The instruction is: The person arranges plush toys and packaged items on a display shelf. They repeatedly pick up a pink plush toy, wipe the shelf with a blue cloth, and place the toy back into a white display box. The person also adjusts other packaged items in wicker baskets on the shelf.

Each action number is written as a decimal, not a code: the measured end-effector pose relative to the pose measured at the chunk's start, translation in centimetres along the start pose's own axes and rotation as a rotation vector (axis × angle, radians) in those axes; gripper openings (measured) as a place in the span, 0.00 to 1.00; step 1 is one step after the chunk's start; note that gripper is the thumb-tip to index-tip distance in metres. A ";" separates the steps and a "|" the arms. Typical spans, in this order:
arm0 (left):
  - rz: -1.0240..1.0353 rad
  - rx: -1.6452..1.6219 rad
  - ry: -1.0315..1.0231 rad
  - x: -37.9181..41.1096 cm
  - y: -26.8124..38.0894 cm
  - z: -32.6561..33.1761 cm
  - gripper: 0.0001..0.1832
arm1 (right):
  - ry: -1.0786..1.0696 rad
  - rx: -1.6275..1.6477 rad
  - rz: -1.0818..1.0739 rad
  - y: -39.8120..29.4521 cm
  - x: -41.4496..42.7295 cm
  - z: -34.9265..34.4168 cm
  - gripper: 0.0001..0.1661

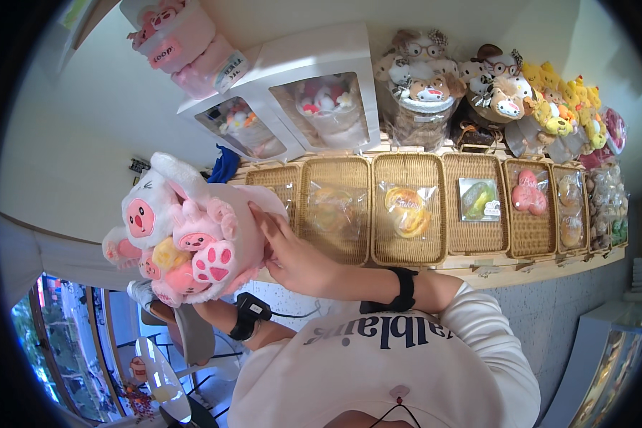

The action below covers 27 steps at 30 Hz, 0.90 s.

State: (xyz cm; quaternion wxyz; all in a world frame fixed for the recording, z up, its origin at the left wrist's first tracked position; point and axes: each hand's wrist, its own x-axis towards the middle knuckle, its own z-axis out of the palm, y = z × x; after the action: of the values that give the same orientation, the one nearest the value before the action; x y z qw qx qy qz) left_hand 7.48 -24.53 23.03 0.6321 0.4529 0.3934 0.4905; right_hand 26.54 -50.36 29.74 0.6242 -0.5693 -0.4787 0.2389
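Note:
A pink bucket [246, 214] stuffed with plush toys is tilted, its toy-filled opening facing left. A white hooded plush with a pink face [142, 216], a smaller pink plush [192, 230] and a plush paw [213, 263] stick out of it. My right hand [286, 249] lies against the bucket's near side and base, fingers spread along its wall and thumb below. The forearm of my left arm reaches beneath the toys; only the base of my left hand [207, 309] shows, the fingers being hidden behind them. Both wrists wear black straps.
Wicker trays [372, 235] with wrapped breads [406, 211] line a slatted wooden table beyond me. White window boxes [372, 48] and wrapped plush bouquets [428, 96] stand behind them. A pink plush-filled container [184, 40] is at upper left. A chair [192, 331] stands at lower left, a display case [588, 348] lower right.

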 end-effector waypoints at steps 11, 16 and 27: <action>-0.049 0.199 -0.840 -8.5 2.6 15.8 0.34 | 0.154 -0.232 0.189 2.9 -6.8 -8.9 0.41; 0.028 0.527 -1.393 -14.5 0.0 21.9 0.34 | 0.326 -0.294 0.382 3.6 -15.1 -12.6 0.30; 0.514 0.496 -1.625 -20.4 0.5 25.6 0.58 | 0.463 -1.308 0.427 5.1 -23.2 -13.2 0.22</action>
State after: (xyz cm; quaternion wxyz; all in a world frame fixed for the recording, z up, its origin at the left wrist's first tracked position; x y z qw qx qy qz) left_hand 27.16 -49.14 31.73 0.4698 0.8596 -0.1960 0.0446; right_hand 29.32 -75.09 18.79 0.1811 -0.9432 -0.2574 -0.1062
